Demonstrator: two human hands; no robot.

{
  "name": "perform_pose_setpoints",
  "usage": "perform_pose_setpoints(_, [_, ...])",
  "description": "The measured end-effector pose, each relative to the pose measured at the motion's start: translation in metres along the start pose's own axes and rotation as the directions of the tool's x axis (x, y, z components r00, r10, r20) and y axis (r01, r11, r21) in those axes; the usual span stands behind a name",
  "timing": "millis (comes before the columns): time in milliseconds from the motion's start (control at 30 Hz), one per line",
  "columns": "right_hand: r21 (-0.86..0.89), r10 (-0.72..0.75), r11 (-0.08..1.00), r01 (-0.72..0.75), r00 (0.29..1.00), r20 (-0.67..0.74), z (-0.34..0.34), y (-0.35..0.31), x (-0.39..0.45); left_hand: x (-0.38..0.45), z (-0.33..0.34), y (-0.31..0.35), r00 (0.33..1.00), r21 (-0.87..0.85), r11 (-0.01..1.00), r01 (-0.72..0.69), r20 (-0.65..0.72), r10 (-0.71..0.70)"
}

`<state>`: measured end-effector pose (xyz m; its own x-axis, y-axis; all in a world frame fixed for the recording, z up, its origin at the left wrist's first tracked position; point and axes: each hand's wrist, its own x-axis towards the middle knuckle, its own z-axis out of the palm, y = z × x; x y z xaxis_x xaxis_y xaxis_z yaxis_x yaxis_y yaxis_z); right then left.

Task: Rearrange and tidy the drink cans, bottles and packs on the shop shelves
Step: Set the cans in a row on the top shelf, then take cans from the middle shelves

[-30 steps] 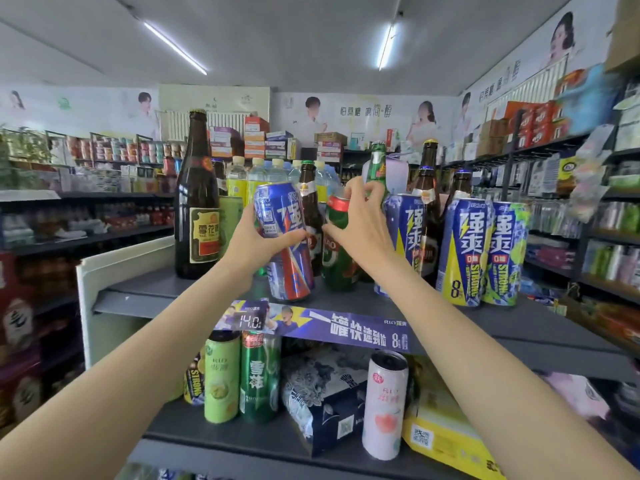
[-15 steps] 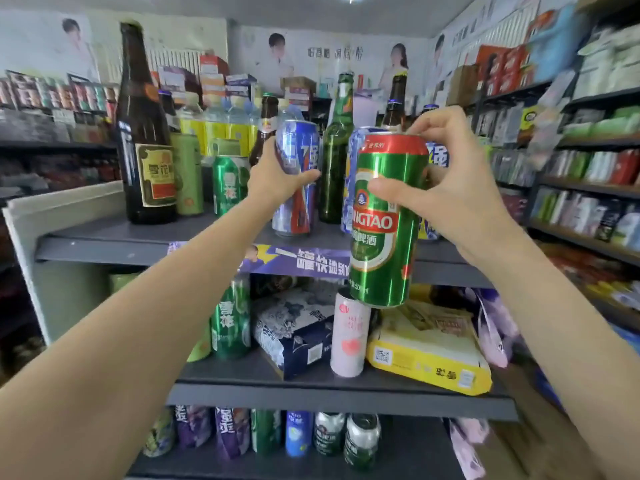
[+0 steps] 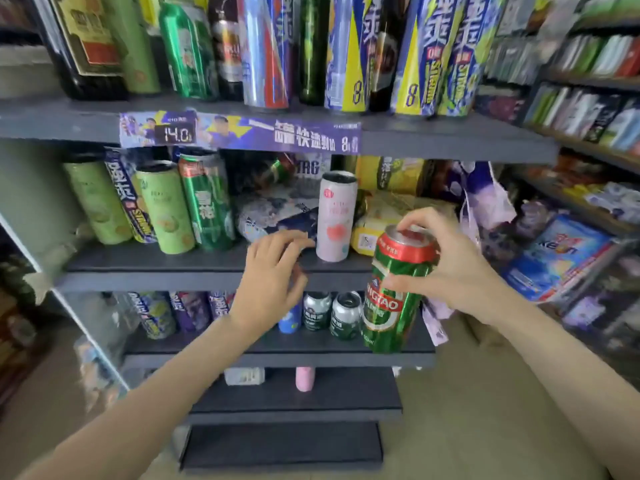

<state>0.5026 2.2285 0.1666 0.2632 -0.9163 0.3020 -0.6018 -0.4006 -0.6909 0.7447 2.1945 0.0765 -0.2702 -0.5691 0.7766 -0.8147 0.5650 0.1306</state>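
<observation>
While the right hand [image 3: 460, 268] carries a tall green aluminium beer can with a red collar [image 3: 398, 289] off the dark grey metal shelf [image 3: 214, 271], fingers curled round its rim, the left hand [image 3: 273, 271] reaches in empty.
Can hangs tilted before the middle shelf's front edge; left fingers, loosely spread, near a pale pink slim can [image 3: 336, 216], probably clearing a slot.
</observation>
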Motion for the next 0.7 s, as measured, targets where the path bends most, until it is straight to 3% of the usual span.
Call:
perform_pose_setpoints(200, [-0.002, 0.248, 0.968, -0.251, 0.959, -0.138, 0.069, 0.097, -0.044, -0.069, 0.059, 0.004, 0.95, 0.045, 0.999, -0.017, 0.311, 0.002])
perform_pose_setpoints(300, [0.069, 0.34, 0.94, -0.334, 0.898, -0.281, 0.1, 0.133, -0.053, -0.075, 0.068, 0.018, 0.936, 0.069, 0.997, 0.035, 0.348, -0.057])
perform_pose_setpoints(467, [0.119, 0.342, 0.939, -0.322, 0.843, -0.416, 0.132, 0.167, -0.033, -0.074, 0.077, 0.021, 0.936, 0.115, 0.993, 0.028, 0.345, -0.067])
perform_pose_setpoints(633, [0.11, 0.302, 0.953, -0.282, 0.866, -0.399, 0.15, 0.182, 0.001, -0.084, 0.083, 0.017, 0.924, 0.195, 0.979, -0.053, 0.382, -0.026])
perform_pose_setpoints(700, [0.133, 0.305, 0.952, -0.274, 0.858, -0.414, 0.154, 0.186, 0.008, -0.093, 0.087, 0.018, 0.918, 0.187, 0.982, -0.021, 0.393, -0.055])
